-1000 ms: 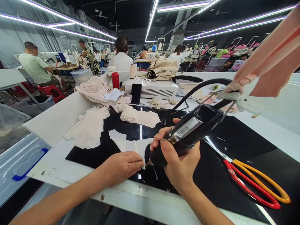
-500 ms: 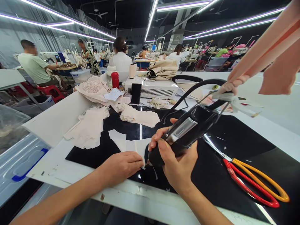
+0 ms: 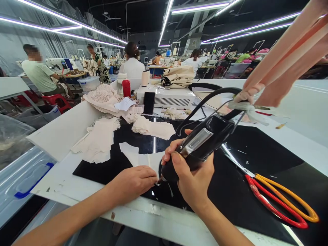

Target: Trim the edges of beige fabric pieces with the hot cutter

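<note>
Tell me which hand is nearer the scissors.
Right. The right hand, gripping the black tool, sits just left of the scissors; the left hand lies farther left on pale fabric.

The hand-held cutting tool is glossy black with a silvery grey metal panel, and its cable is black. It works over a plain off-white fabric piece lying on a black mat, which covers a white bench. The scissors have one red handle loop and one orange-yellow. Stacked fabric pieces are plain cream. Further back stand a red cylindrical bottle, a black phone and a white machine box. Hanging straps are peach-pink.
</note>
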### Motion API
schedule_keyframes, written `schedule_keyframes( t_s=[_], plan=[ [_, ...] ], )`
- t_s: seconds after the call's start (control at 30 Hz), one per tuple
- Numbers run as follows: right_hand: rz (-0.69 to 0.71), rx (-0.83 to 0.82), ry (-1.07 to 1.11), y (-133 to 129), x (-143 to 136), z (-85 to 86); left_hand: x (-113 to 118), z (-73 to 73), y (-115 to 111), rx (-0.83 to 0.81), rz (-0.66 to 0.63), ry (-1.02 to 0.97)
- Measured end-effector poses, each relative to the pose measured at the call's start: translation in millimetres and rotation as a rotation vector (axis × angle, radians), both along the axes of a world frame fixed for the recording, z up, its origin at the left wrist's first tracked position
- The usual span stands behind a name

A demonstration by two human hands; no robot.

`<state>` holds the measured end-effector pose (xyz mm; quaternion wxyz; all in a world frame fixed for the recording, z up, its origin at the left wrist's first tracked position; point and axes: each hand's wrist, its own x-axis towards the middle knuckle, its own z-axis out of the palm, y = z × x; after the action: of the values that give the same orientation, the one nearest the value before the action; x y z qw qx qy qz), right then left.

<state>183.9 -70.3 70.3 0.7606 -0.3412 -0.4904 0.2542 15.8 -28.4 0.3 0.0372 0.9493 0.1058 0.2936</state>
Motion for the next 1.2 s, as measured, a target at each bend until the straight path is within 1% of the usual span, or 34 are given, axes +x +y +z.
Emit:
schedule_keyframes(
  t_s=[0.13,0.23,0.37,0.5,0.67,0.77,0.87,1.0,1.2],
  plan=[
    [-0.014,-0.015,-0.022,-1.0,2.4,-2.0,2.5,0.5,0.2,0.006,-0.005,-0.008],
    [-0.013,-0.079,-0.014,-2.2,7.0,-4.6,5.8,-1.7,1.0,0.008,-0.007,-0.008],
    [-0.021,-0.134,0.008,-5.9,9.0,-6.7,6.8,-9.8,2.1,0.022,0.018,0.039],
    [-0.04,-0.194,0.067,-14.3,4.1,-7.6,1.7,-17.9,-0.8,0.076,0.022,0.013],
    [0.02,-0.187,-0.013,-16.5,8.5,-10.8,-3.1,-24.1,-3.3,0.094,-0.03,0.031],
    [0.015,-0.163,-0.01,-11.8,13.9,-11.3,-6.9,-29.7,-2.3,0.095,-0.036,0.06],
    [-0.02,-0.158,-0.003,-7.8,17.7,-10.3,-13.4,-34.9,-2.5,0.076,-0.061,0.069],
    [-0.079,-0.177,-0.008,-5.8,22.1,-9.8,-22.9,-38.6,-5.5,0.002,-0.121,0.088],
    [-0.106,-0.18,-0.053,-2.8,28.5,-10.6,-31.1,-46.0,-5.8,-0.096,-0.168,0.12]
  ],
)
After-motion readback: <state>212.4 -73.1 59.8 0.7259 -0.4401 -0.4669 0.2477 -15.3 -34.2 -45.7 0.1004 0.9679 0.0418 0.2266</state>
